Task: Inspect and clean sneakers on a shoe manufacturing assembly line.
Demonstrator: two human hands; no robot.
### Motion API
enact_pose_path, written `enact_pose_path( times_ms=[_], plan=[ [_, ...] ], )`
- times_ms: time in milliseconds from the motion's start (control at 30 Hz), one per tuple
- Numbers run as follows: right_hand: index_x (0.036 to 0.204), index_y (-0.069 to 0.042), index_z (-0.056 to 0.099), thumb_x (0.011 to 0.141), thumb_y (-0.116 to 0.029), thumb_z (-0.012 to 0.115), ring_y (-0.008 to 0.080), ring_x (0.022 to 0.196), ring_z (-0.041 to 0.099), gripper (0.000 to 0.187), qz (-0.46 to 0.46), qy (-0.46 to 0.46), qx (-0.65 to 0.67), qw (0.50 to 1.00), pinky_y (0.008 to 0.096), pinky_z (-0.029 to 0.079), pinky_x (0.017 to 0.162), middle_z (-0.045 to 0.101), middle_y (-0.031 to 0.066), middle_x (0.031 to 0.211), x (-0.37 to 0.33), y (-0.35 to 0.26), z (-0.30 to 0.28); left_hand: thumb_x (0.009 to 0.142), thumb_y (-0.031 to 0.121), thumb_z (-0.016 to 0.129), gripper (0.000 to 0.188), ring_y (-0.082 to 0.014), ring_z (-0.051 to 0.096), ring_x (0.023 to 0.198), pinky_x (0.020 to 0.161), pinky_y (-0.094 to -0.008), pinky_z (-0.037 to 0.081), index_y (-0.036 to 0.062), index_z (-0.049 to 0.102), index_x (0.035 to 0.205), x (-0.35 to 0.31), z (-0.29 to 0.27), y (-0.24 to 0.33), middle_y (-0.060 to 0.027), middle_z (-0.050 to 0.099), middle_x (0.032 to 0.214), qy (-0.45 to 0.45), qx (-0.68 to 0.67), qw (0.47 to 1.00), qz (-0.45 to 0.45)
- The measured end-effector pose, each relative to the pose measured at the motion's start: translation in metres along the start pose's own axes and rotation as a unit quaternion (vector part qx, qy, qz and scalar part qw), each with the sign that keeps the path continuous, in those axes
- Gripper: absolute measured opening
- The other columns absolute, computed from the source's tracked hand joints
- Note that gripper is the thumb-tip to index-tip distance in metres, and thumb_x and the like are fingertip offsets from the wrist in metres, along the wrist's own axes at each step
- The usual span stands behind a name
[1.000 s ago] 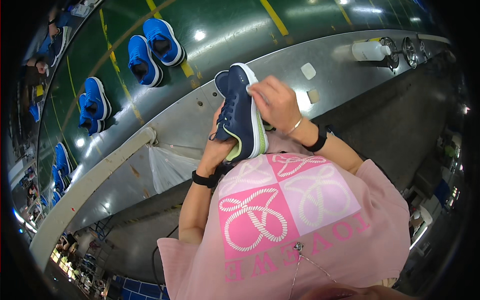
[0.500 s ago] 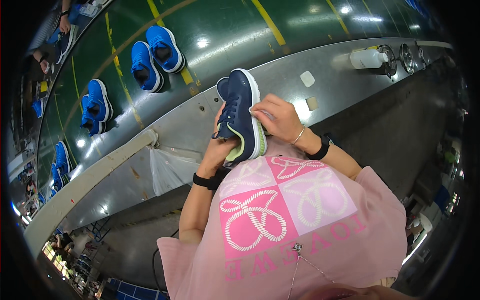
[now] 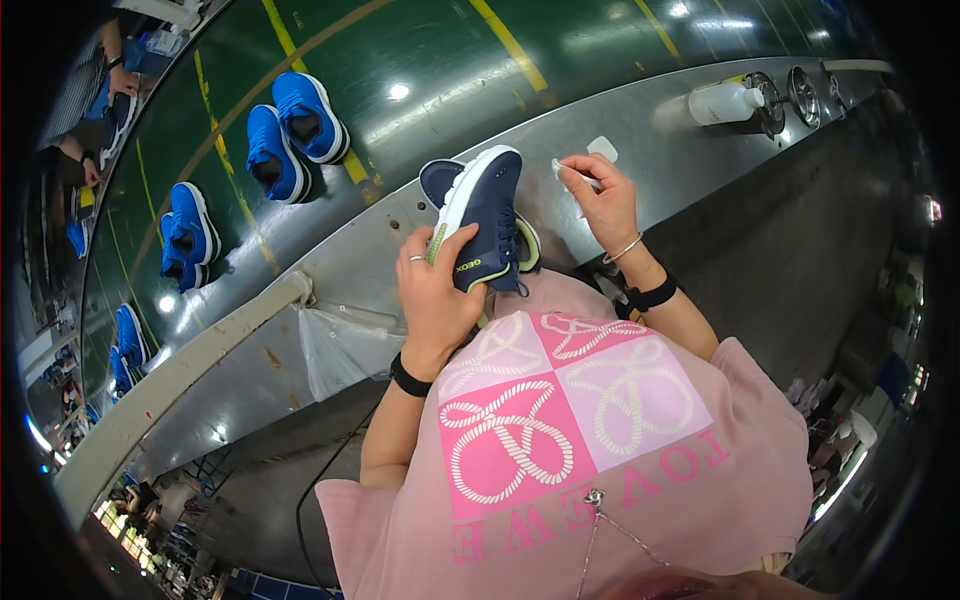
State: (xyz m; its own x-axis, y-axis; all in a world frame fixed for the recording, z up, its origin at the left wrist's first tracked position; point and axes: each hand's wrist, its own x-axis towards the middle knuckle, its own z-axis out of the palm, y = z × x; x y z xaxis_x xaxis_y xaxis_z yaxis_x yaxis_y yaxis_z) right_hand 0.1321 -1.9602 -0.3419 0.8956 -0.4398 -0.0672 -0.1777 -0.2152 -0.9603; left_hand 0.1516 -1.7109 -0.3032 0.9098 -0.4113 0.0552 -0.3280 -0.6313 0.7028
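A navy sneaker (image 3: 490,225) with a white sole and lime-green lining is tilted on its side over the metal ledge. My left hand (image 3: 440,285) grips it near the heel, thumb on the upper and fingers at the sole. Another navy shoe (image 3: 437,182) lies partly hidden behind it. Apart from the shoe, to its right, my right hand (image 3: 607,208) is raised with thumb and fingertips pinched on a small white piece (image 3: 557,170), perhaps cloth. Beyond those fingers, a rounded white pad (image 3: 602,149) lies on the ledge.
Pairs of blue sneakers (image 3: 312,118) stand on the green, yellow-striped conveyor (image 3: 420,60). A white bottle (image 3: 722,103) and metal rings (image 3: 803,97) are on the ledge (image 3: 560,130). A beige curved bar (image 3: 190,375) and plastic bag (image 3: 345,345) are nearer. Another person's hands (image 3: 122,80) work far left.
The held sneaker has turned, its sole edge now facing left instead of right. My left hand has shifted to the heel. My right hand has left the shoe's side and moved right and up.
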Motion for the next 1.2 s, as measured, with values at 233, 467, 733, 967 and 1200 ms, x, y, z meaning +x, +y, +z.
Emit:
enact_pose_path(
  times_ms=[233, 467, 733, 967, 1200],
  plan=[
    [0.097, -0.003, 0.073, 0.086, -0.011, 0.073, 0.0164, 0.08, 0.065, 0.013, -0.058, -0.036, -0.065, 0.996, 0.0269, 0.049, 0.07, 0.067, 0.0063, 0.089, 0.012, 0.004, 0.009, 0.061, 0.01, 0.076, 0.063, -0.0377, 0.05, 0.108, 0.092, -0.0456, 0.041, 0.0194, 0.067, 0.123, 0.001, 0.012, 0.002, -0.0205, 0.052, 0.119, -0.014, 0.031, 0.999, 0.026],
    [0.096, -0.007, 0.074, 0.084, -0.011, 0.073, 0.023, 0.079, 0.065, 0.013, -0.151, -0.039, -0.099, 0.983, 0.0306, 0.051, 0.07, 0.066, 0.0076, 0.089, 0.029, -0.013, 0.028, 0.058, 0.006, 0.077, 0.063, -0.0379, 0.052, 0.106, 0.092, -0.045, 0.044, 0.0242, 0.071, 0.118, 0.004, 0.017, 0.008, -0.0191, 0.052, 0.112, -0.013, 0.047, 0.999, 0.019],
    [0.09, -0.008, 0.073, 0.084, -0.01, 0.071, 0.0262, 0.078, 0.065, 0.007, -0.3, -0.071, -0.158, 0.938, 0.036, 0.052, 0.07, 0.065, 0.0085, 0.086, 0.037, -0.002, 0.038, 0.057, 0.011, 0.079, 0.068, -0.0368, 0.05, 0.105, 0.091, -0.0447, 0.041, 0.0309, 0.069, 0.121, 0.005, 0.024, 0.018, -0.0186, 0.051, 0.116, -0.03, 0.088, 0.995, 0.039],
    [0.092, -0.005, 0.075, 0.086, -0.008, 0.07, 0.0208, 0.075, 0.065, 0.008, -0.141, -0.08, -0.144, 0.976, 0.0299, 0.05, 0.067, 0.066, 0.0077, 0.086, 0.048, 0.001, 0.019, 0.054, 0.013, 0.08, 0.072, -0.0344, 0.05, 0.106, 0.089, -0.0435, 0.041, 0.0336, 0.068, 0.122, 0.009, 0.036, 0.021, -0.0188, 0.051, 0.121, -0.052, 0.143, 0.986, 0.064],
    [0.088, -0.008, 0.076, 0.084, -0.011, 0.071, 0.0249, 0.073, 0.063, 0.007, -0.138, -0.084, -0.132, 0.978, 0.0342, 0.051, 0.067, 0.063, 0.0088, 0.081, 0.052, 0.0, 0.014, 0.053, 0.016, 0.081, 0.076, -0.0339, 0.05, 0.105, 0.088, -0.0433, 0.041, 0.0353, 0.066, 0.125, 0.012, 0.044, 0.019, -0.02, 0.051, 0.125, -0.061, 0.183, 0.978, 0.085]
  ],
)
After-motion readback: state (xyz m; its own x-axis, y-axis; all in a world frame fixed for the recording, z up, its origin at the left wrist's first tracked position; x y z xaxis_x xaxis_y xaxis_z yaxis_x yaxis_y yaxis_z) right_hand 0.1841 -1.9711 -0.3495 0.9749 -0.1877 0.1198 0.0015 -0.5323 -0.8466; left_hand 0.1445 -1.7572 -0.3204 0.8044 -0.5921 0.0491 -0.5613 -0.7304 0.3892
